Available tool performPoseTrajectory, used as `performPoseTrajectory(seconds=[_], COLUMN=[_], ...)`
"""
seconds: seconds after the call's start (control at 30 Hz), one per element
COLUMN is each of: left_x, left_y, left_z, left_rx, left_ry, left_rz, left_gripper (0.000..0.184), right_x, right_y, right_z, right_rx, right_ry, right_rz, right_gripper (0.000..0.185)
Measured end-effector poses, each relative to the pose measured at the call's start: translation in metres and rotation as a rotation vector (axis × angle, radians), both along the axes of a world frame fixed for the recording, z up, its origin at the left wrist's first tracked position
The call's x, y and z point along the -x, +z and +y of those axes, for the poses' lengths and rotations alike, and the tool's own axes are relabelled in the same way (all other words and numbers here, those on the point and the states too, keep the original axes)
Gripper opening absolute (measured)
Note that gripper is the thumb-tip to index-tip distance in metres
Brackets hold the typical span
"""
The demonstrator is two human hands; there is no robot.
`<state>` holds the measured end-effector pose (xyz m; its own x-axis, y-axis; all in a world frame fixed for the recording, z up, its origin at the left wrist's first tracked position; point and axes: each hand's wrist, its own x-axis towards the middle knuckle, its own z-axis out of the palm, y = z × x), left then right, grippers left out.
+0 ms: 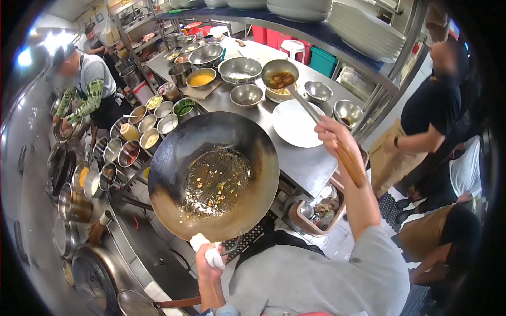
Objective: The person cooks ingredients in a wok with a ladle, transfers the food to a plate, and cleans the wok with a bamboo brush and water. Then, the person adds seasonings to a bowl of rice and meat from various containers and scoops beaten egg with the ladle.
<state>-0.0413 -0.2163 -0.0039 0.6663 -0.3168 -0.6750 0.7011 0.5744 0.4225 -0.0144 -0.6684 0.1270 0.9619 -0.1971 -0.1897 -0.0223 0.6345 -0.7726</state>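
My left hand [209,266] is closed around a folded white cloth [212,255] at the near rim of a large dark wok [247,126]. Oil and small browned bits lie in the wok, which is held up in front of me. My right hand [337,138] grips the wooden handle of a ladle [307,103], its metal bowl out over the steel table. Brown sauce with bits shows in the ladle's bowl, above a metal bowl of food [278,96]. A white plate [295,126] lies on the table just below the ladle's shaft.
Metal bowls [240,69] and an orange-yellow liquid [201,79] stand on the steel table. Ingredient pots [129,152] line the left. A waste bin [316,224] is by the table's near end. One person [95,79] works at left; others [421,116] stand at right.
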Motion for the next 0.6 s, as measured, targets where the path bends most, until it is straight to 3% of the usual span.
performPoseTrajectory(seconds=[0.13,0.2,0.23,0.27,0.37,0.43,0.6], left_x=[0.001,0.002,0.003,0.005,0.011,0.016,0.031], left_y=[0.004,-0.008,-0.009,-0.009,0.003,0.001,-0.006], left_z=[0.003,0.015,0.018,0.016,0.015,0.016,0.027], left_rx=[-0.103,0.019,0.079,-0.054,-0.006,-0.012,-0.087], left_ry=[0.008,0.045,0.065,0.085,0.136,0.169,0.263], left_rz=[-0.038,0.011,0.038,0.026,-0.006,0.021,0.047], left_gripper=[0.028,0.015,0.009,0.026,0.01,0.01,0.014], right_x=[-0.057,-0.075,-0.08,-0.085,-0.097,-0.098,-0.101], right_y=[-0.058,-0.08,-0.088,-0.096,-0.126,-0.126,-0.136], right_z=[-0.048,-0.06,-0.06,-0.06,-0.067,-0.061,-0.072], right_rx=[0.704,0.995,1.02,1.045,1.22,1.348,0.97], right_ry=[-0.107,-0.146,-0.181,-0.215,-0.348,-0.45,-0.374], right_rz=[0.203,0.311,0.325,0.339,0.356,0.287,0.236], right_gripper=[0.035,0.052,0.057,0.062,0.07,0.071,0.065])
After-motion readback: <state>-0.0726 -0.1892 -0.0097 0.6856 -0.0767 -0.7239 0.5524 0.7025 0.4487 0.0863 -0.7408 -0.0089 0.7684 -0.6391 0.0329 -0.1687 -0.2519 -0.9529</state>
